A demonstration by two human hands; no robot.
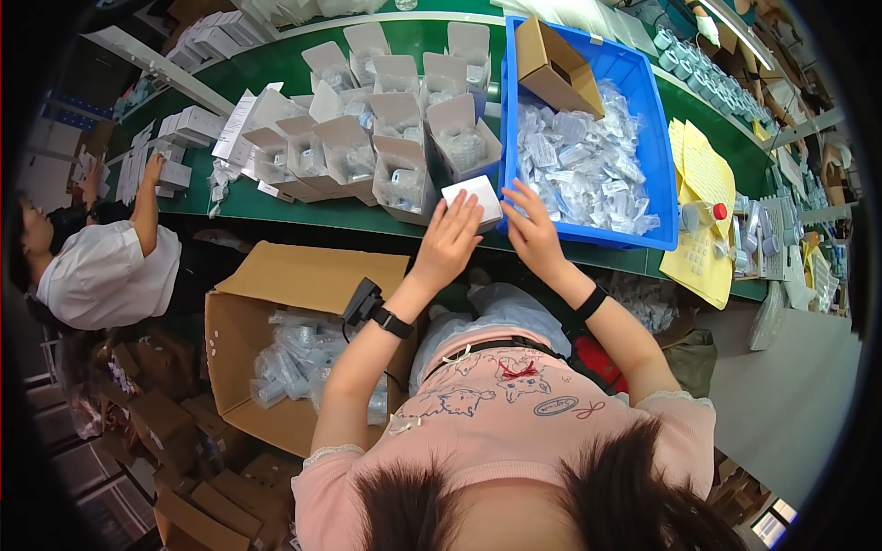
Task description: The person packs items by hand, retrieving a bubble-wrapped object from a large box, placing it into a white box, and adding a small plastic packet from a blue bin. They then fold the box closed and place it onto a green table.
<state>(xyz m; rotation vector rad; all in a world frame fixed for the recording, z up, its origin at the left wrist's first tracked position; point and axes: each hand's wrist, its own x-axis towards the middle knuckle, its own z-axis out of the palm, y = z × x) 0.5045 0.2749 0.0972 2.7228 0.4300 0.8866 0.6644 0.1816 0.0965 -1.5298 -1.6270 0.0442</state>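
A small white box (484, 191) stands at the table's near edge, with its top face showing. My left hand (450, 237) rests on its near left part, fingers stretched out and lying flat. Just to the right of the box is my right hand (536, 234), its fingers extended and apart, beside the blue bin's near left corner; I cannot tell whether it touches the box. Beyond my hands stand several open white boxes (401, 174), flaps up, each with a clear-wrapped item inside.
The blue bin (666, 184) holds many clear-bagged parts and a brown carton (556, 64). Yellow sheets (703, 174) and a red-capped bottle (707, 215) lie to its right. An open cardboard box (234, 367) with wrapped cylinders sits below left. Another person (115, 266) works at far left.
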